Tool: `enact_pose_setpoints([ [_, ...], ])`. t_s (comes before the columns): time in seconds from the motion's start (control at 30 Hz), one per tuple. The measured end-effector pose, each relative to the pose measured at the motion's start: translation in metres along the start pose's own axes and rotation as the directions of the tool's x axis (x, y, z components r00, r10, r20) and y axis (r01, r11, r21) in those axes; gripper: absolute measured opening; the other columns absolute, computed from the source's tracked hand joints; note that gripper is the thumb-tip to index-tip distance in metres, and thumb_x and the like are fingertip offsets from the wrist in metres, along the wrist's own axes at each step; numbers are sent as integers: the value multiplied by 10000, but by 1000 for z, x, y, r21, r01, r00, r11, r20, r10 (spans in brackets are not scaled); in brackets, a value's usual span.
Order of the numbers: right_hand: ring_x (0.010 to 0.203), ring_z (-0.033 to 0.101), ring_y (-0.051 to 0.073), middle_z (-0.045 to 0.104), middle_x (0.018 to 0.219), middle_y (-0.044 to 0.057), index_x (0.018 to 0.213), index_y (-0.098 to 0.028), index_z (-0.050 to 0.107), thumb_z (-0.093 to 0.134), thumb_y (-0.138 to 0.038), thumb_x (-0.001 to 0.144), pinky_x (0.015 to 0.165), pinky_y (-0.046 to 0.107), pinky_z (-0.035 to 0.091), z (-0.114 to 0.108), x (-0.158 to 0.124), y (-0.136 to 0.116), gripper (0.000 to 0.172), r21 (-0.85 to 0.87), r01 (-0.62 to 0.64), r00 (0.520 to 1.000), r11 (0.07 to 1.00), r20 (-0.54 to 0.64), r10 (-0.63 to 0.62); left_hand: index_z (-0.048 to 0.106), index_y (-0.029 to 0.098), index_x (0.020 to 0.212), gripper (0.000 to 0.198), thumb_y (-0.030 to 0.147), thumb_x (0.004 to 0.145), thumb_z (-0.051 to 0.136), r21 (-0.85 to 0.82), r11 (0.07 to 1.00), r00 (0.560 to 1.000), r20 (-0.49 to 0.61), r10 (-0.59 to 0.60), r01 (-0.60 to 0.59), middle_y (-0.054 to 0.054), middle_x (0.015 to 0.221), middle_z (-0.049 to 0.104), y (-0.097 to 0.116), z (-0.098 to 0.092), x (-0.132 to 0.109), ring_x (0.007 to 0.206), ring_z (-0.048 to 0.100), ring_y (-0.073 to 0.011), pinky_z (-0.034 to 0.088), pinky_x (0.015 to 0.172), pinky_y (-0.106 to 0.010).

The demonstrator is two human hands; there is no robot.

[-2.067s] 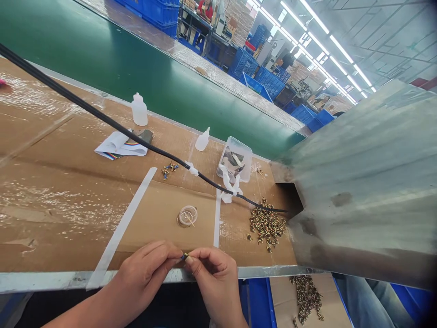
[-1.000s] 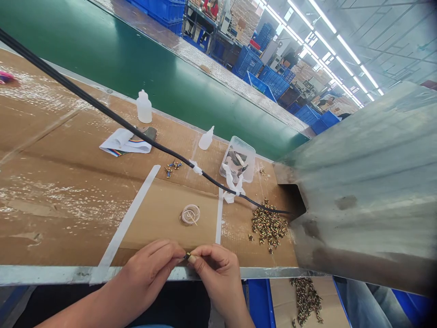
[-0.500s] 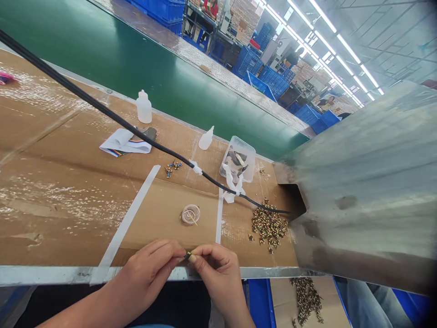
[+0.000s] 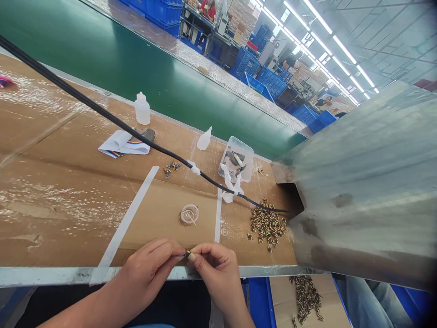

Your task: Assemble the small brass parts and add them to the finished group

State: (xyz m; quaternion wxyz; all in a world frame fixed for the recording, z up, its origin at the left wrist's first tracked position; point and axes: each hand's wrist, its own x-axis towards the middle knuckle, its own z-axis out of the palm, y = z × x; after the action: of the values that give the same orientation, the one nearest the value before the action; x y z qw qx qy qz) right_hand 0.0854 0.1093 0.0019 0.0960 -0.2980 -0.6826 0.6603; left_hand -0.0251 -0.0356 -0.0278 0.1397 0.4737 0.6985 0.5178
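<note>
Between my two hands, just above the front edge of the table, is a small dark and gold part (image 4: 187,254). My left hand (image 4: 153,262) pinches its left side with thumb and forefinger. From the right, my right hand (image 4: 215,264) pinches the same part. The fingertips hide most of it, so its exact kind cannot be made out. Beyond the hands a small round clear cup (image 4: 184,217) with a thin stick in it stands on the cardboard. To the right lies a pile of small gold and black parts (image 4: 268,223).
A black cable (image 4: 164,149) crosses over the table. Behind it stand two white squeeze bottles (image 4: 142,109) and a clear plastic box (image 4: 251,159). A metal housing (image 4: 362,191) blocks the right side. More small parts (image 4: 305,296) lie in a lower tray. A green conveyor belt (image 4: 129,59) runs behind.
The view has shifted very slightly. Both hands keep their pinch on the small part, which shows a slightly different side between the fingertips.
</note>
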Motion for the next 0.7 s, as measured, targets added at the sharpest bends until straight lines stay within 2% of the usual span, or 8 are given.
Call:
enact_pose_setpoints([
  [0.23,564,508,105,644,632,18,734,-135,728,729,-342,786,530,212,381,0,0,-1,213,5,9,1000,1000,2,-9,596,245,960,145,201,973,459,-6,1000,1000,1,-27,27,24,818,664,0,0,3,751,646,-113,489,691,-174],
  [0.4,550,520,105,652,628,22,763,-127,728,739,-397,782,515,209,396,1,-1,-2,271,46,3,1000,999,-7,-3,632,241,927,169,250,965,467,-4,998,998,1,-60,60,11,822,695,4,-3,8,751,665,-123,505,670,-174],
  [0.53,552,532,102,659,634,27,776,-123,720,727,-412,791,516,199,396,2,-2,-4,290,50,2,1000,999,-13,-2,649,233,886,182,301,950,492,-6,996,996,5,-94,94,20,759,694,7,-7,13,677,659,-121,503,606,-172],
  [0.7,561,536,109,665,643,41,766,-115,705,717,-394,779,529,207,386,3,-2,-7,280,36,-16,1000,999,-20,17,654,227,871,180,306,939,507,-8,996,996,1,-88,88,22,750,696,8,-8,15,660,656,-118,501,598,-172],
])
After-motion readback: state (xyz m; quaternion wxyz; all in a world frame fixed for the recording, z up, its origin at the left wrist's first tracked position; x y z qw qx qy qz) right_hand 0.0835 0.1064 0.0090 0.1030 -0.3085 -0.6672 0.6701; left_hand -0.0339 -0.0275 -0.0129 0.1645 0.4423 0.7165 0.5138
